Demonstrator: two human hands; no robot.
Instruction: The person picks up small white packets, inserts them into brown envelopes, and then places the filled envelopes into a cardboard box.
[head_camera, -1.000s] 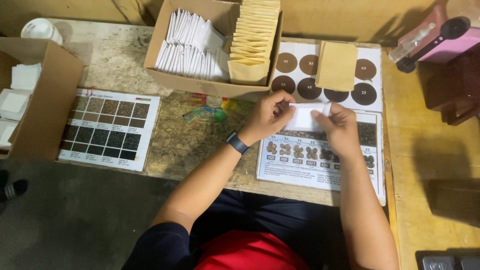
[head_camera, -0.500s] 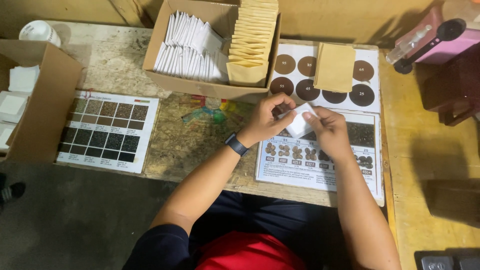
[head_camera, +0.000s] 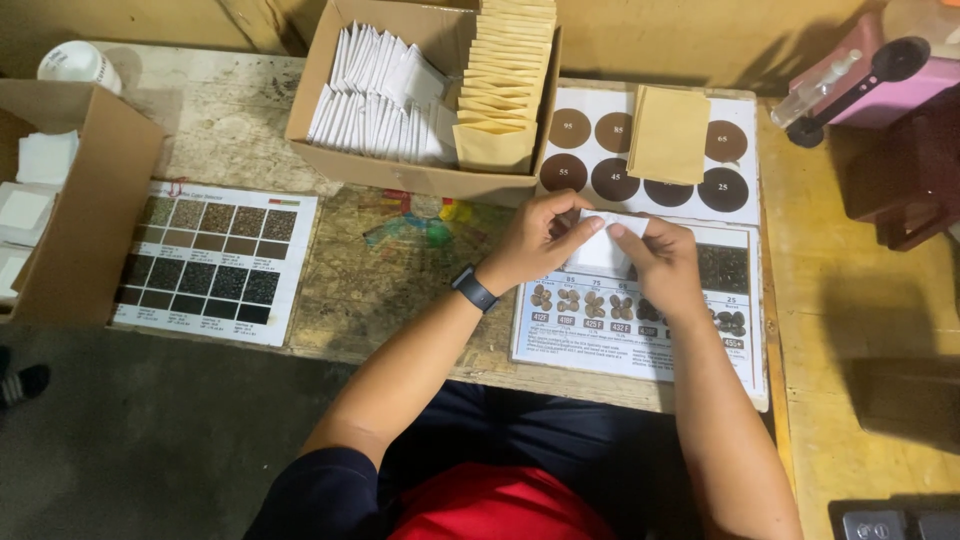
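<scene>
packet (head_camera: 603, 250) over chart (head_camera: 640, 320) | box (head_camera: 400, 170) behind | carton (head_camera: 90, 210) left

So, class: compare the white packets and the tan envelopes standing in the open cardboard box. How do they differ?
The white packets are white and fill the box's left and middle part; the tan envelopes are tan and stand in one row along its right side. The white packets lean loosely at mixed angles, while the tan envelopes sit in a neat, even stack. Both stand on edge inside the same cardboard box.

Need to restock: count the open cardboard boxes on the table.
2. One brown cardboard box of white sachets and tan envelopes stands at the table's far middle; another cardboard box of white packets sits at the left edge, partly cropped.
</scene>
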